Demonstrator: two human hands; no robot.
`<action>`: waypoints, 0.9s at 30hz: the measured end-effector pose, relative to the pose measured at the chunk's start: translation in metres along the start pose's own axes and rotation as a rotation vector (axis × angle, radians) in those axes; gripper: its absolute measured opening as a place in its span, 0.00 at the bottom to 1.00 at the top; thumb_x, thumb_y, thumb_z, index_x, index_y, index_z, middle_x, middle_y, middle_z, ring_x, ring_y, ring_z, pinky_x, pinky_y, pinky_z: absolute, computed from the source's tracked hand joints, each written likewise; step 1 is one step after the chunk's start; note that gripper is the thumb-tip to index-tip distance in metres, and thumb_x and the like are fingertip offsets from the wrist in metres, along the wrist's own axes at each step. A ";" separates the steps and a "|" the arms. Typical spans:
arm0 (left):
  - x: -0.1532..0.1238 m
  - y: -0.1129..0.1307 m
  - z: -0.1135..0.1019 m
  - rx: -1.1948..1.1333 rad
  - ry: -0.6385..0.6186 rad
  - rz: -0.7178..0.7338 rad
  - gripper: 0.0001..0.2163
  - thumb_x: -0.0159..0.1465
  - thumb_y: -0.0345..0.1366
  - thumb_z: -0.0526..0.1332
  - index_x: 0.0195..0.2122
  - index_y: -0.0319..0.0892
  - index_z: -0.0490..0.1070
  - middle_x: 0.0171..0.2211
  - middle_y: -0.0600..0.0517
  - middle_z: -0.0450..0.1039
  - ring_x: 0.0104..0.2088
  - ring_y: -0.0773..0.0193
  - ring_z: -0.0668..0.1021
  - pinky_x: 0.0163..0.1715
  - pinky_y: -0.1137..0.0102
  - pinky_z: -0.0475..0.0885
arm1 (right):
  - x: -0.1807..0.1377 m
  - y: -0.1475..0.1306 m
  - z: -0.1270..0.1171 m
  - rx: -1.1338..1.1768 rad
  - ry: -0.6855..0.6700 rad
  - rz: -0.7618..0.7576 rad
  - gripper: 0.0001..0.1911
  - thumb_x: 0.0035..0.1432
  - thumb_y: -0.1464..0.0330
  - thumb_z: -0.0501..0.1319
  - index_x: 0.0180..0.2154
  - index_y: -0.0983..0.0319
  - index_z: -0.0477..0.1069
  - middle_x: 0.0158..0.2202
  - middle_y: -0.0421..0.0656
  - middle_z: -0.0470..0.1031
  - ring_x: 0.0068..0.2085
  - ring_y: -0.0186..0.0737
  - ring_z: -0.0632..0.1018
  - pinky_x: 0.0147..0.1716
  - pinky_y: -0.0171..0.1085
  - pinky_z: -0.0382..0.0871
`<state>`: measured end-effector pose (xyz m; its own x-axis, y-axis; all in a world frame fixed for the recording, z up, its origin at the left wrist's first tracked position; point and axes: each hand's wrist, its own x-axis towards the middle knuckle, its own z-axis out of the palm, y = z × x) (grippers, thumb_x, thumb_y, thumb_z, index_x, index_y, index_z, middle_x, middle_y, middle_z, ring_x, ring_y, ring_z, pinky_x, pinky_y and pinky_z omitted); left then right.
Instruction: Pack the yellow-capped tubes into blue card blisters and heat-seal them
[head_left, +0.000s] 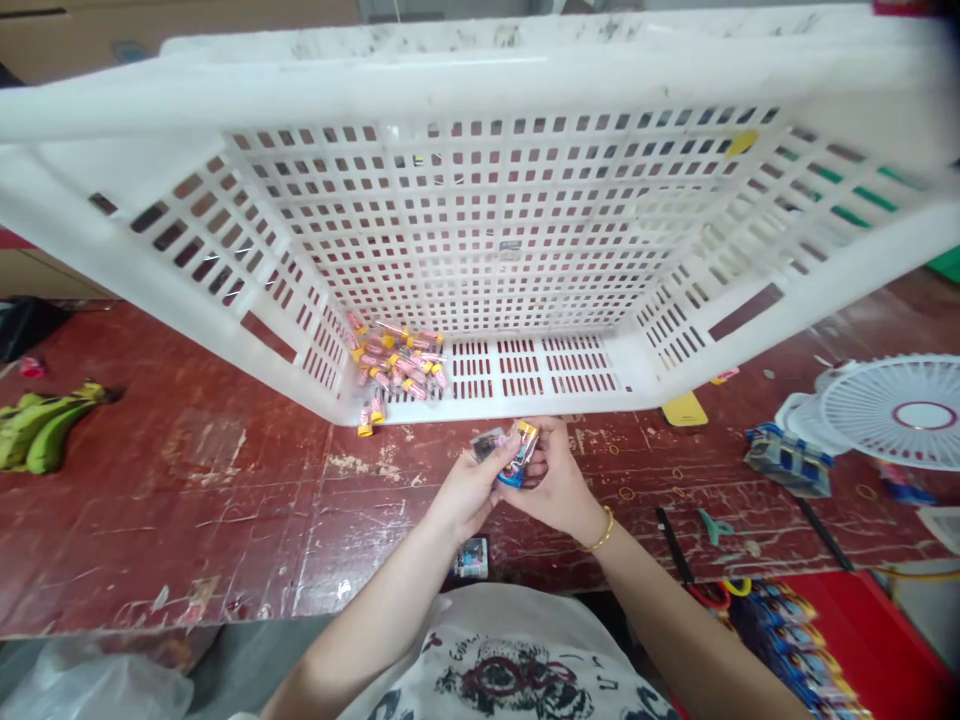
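Note:
My left hand and my right hand meet over the worn red table, just in front of a big white perforated crate that lies tipped on its side. Both hands are closed on a small bundle of clear packets with yellow and blue parts. A pile of several similar pink and yellow packets lies in the crate's lower left corner. One more packet sits at the crate's rim. A gold bracelet is on my right wrist.
Green bananas lie at the table's left edge. A white fan and a blue packet stack are on the right. A yellow card, rubber bands, a small card and a red box of packets are nearby.

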<state>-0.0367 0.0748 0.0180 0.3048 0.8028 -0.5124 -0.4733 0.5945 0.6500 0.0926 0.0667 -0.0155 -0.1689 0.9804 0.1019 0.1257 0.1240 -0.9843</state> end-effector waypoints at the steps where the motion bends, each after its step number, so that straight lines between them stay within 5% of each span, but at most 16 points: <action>1: -0.001 0.000 -0.001 0.020 -0.010 -0.002 0.19 0.50 0.42 0.71 0.38 0.35 0.76 0.31 0.46 0.79 0.30 0.63 0.80 0.32 0.72 0.75 | 0.000 0.001 0.000 -0.017 0.034 -0.031 0.32 0.43 0.72 0.68 0.47 0.53 0.53 0.44 0.42 0.66 0.41 0.40 0.75 0.36 0.40 0.75; 14: -0.006 -0.005 0.000 0.081 0.029 0.067 0.18 0.48 0.39 0.73 0.37 0.35 0.76 0.30 0.48 0.79 0.29 0.65 0.79 0.33 0.72 0.74 | -0.001 -0.002 -0.006 0.065 0.059 -0.167 0.34 0.41 0.71 0.70 0.47 0.55 0.55 0.44 0.44 0.66 0.45 0.41 0.72 0.46 0.43 0.69; 18: -0.002 -0.011 0.003 0.166 0.000 0.044 0.19 0.46 0.42 0.73 0.36 0.36 0.76 0.31 0.48 0.78 0.32 0.60 0.80 0.35 0.66 0.77 | -0.006 -0.003 -0.019 0.254 0.181 0.009 0.14 0.51 0.62 0.66 0.37 0.58 0.65 0.37 0.41 0.72 0.39 0.37 0.74 0.42 0.41 0.71; 22: 0.001 -0.020 0.007 0.254 -0.075 -0.066 0.22 0.55 0.46 0.67 0.47 0.39 0.72 0.44 0.43 0.77 0.43 0.54 0.79 0.39 0.62 0.77 | -0.043 0.015 -0.084 0.204 0.577 0.124 0.13 0.51 0.58 0.64 0.33 0.58 0.67 0.35 0.41 0.75 0.36 0.37 0.76 0.40 0.40 0.72; 25: 0.009 -0.026 0.005 0.320 -0.121 -0.107 0.23 0.55 0.42 0.67 0.51 0.41 0.70 0.49 0.44 0.75 0.48 0.52 0.77 0.42 0.62 0.76 | -0.117 0.032 -0.169 -0.060 1.043 0.285 0.19 0.47 0.53 0.65 0.34 0.59 0.67 0.34 0.41 0.76 0.36 0.38 0.77 0.40 0.40 0.72; 27: 0.014 -0.030 0.003 0.379 -0.138 -0.146 0.24 0.55 0.42 0.67 0.51 0.40 0.70 0.49 0.43 0.75 0.50 0.50 0.76 0.43 0.60 0.76 | -0.179 0.043 -0.218 -0.160 1.237 0.391 0.19 0.46 0.52 0.65 0.31 0.60 0.66 0.30 0.41 0.75 0.34 0.37 0.76 0.39 0.38 0.72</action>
<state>-0.0155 0.0689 -0.0067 0.4661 0.6923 -0.5510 -0.0876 0.6558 0.7499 0.3415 -0.0695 -0.0442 0.8994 0.4356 -0.0363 0.0904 -0.2666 -0.9596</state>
